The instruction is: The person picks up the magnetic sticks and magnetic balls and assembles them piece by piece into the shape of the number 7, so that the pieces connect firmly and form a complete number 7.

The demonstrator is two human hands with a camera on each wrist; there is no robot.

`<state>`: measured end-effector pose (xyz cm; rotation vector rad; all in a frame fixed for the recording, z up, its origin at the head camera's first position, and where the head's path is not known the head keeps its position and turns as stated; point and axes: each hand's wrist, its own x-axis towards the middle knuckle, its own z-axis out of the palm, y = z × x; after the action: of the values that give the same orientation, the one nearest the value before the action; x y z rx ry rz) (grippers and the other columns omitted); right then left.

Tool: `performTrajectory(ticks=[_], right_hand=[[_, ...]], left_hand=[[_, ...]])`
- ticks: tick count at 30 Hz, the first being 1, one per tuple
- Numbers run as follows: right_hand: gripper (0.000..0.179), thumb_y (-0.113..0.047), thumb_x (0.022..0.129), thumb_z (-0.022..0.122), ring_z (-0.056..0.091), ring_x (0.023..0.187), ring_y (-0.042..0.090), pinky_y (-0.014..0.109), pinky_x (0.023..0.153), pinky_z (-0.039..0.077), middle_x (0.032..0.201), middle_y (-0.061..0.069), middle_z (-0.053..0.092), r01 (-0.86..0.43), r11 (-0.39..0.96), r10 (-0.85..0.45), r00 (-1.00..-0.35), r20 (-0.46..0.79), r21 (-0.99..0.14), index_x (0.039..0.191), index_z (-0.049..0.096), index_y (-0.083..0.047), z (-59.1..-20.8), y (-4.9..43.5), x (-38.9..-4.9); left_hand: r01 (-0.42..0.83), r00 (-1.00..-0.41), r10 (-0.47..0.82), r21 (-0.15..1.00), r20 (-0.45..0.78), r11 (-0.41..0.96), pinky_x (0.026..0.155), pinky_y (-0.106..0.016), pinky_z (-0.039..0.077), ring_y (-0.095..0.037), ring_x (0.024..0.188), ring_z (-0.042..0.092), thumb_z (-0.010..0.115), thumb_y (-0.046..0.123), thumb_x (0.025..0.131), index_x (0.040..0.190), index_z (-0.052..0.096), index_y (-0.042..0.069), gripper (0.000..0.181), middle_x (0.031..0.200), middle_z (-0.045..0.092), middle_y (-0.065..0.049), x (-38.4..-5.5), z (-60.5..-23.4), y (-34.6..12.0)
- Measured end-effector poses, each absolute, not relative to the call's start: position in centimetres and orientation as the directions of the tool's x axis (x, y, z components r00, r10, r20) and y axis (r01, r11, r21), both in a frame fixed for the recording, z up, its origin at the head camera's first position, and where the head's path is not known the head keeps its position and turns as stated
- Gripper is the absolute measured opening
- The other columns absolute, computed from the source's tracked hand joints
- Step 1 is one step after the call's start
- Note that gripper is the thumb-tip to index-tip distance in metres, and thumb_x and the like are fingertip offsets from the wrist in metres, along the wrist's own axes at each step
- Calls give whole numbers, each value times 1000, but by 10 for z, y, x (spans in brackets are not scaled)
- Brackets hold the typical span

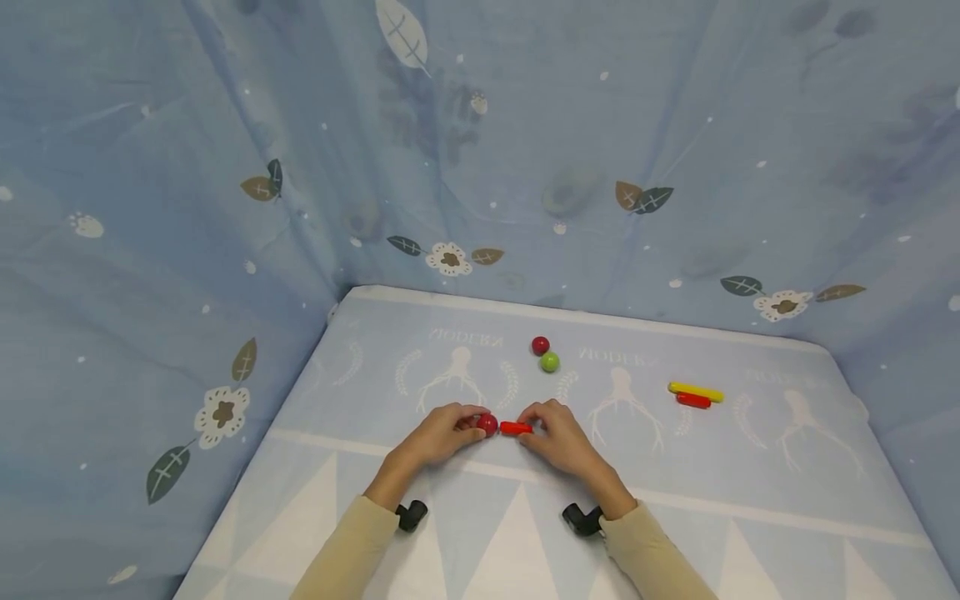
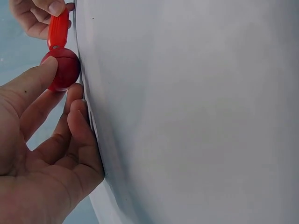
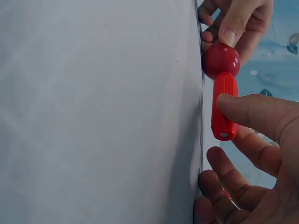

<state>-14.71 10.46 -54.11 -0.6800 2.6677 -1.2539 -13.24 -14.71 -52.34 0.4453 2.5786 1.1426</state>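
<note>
My left hand (image 1: 444, 433) pinches a dark red ball (image 2: 68, 70) between thumb and fingers, low over the table. My right hand (image 1: 558, 437) grips a short red plastic rod (image 3: 225, 105) with ribbed sides, its thumb lying across the middle. A small round metal end shows on the rod in the right wrist view. The rod's other end points at the ball and meets it in both wrist views. The remaining fingers of each hand bend loosely near the tabletop.
Farther back lie another red ball (image 1: 540, 345) and a green ball (image 1: 550, 362), side by side. To the right, a long yellow rod (image 1: 701, 392) lies against a second short red rod (image 1: 693, 401). Blue patterned cloth (image 1: 480, 150) hangs behind the table (image 1: 360, 517).
</note>
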Motion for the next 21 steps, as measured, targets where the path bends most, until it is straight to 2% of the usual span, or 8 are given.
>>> performTrajectory(ticks=[8,21], right_hand=[[17,-9,85,80,50,84,21,35,74,42,90,-3,56,-336,578,-429,-901,74,-744,97,71,-14,-541,101,-146],[16,-11,86,80,49,85,20,36,74,42,89,-4,56,-306,583,-415,-908,48,-753,98,71,-16,-540,98,-144]], left_hand=[[198,-900,422,759,-111,621,71,-31,46,-13,80,53,68,23,98,134,64,10,39,89,59,5,-135,-527,-146],[184,-901,415,754,-128,631,69,-30,47,-13,79,53,66,22,98,135,63,10,38,90,58,3,-134,-524,-146]])
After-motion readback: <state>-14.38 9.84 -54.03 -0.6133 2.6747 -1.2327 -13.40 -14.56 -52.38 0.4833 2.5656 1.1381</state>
